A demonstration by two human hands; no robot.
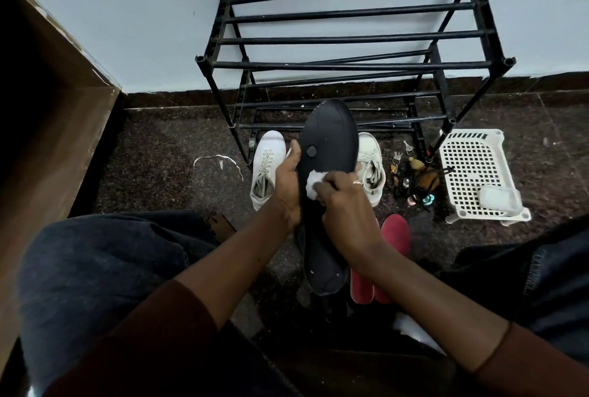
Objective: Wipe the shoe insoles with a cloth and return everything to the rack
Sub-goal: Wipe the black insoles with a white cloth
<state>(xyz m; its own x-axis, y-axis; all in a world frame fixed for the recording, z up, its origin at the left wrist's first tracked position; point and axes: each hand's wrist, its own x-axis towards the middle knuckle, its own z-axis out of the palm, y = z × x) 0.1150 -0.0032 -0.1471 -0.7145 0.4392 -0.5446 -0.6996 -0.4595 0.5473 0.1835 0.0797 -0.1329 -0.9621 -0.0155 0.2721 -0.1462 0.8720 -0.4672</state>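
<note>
On the dark speckled stone floor (159, 173), far left, a brown wooden panel (47, 110) with a chipped pale edge is seen. Next, a thin white strip (220, 159) is left curled up, then a white lace-up sneaker (266, 167) with a smooth rounded toe. The black insole (330, 138) is held up in the middle, toe end towards the rack (350, 36): its left edge is gripped by the left hand (287, 186), thumb on the face, fingers wrapped behind. It's matte, long and flat, with one small round stud. A fluffy white cloth (314, 181) wad is pinched in the curled fingers of the right hand (347, 208) and pressed onto the insole's middle. Behind that, a second white sneaker (371, 170) is parked. Lower down, two red foot-shaped pieces (395, 234) are laid side by side, insoles or slippers, can't be told. Then keys and small clutter (411, 173), and a white plastic basket (471, 167) with a square grid, just beside the rack's leg. The rack is built from thin black tubes. Any lettering is too small to be read.
</note>
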